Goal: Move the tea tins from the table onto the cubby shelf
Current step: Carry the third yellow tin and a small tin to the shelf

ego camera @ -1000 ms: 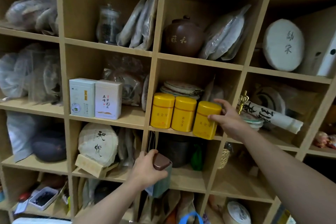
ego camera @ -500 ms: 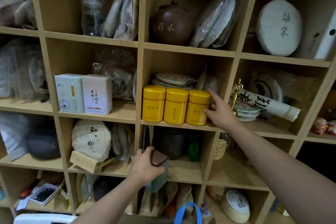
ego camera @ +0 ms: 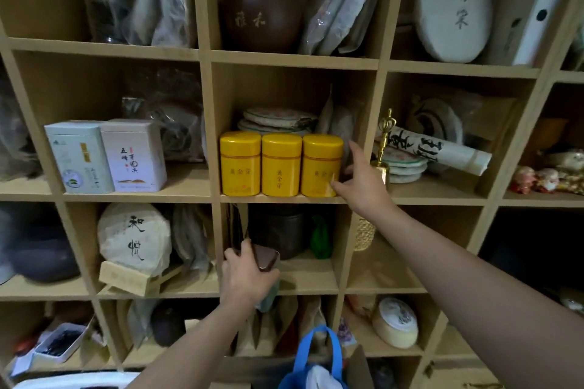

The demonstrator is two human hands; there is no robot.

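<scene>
Three yellow tea tins stand upright in a row in the middle cubby: left (ego camera: 240, 163), middle (ego camera: 281, 164), right (ego camera: 321, 165). My right hand (ego camera: 361, 181) is at the right tin's right side, fingers spread; the thumb touches its lower front corner and the index finger points up behind it. My left hand (ego camera: 246, 278) grips a green tin with a brown lid (ego camera: 264, 259) in front of the cubby below. The wooden cubby shelf (ego camera: 284, 198) fills the view. Two white square tins (ego camera: 107, 156) stand in the cubby to the left.
Wrapped tea cakes, plastic bags, a brown clay jar (ego camera: 260, 11) and a dark pot (ego camera: 278, 230) crowd the other cubbies. A brass ornament (ego camera: 384, 148) and a paper scroll (ego camera: 439, 151) lie just right of my right hand. A blue bag (ego camera: 316, 363) sits below.
The right yellow tin went from tilted in my right hand to standing flush beside the other two, and the hand has loosened off it. My left hand with the green tin rose slightly.
</scene>
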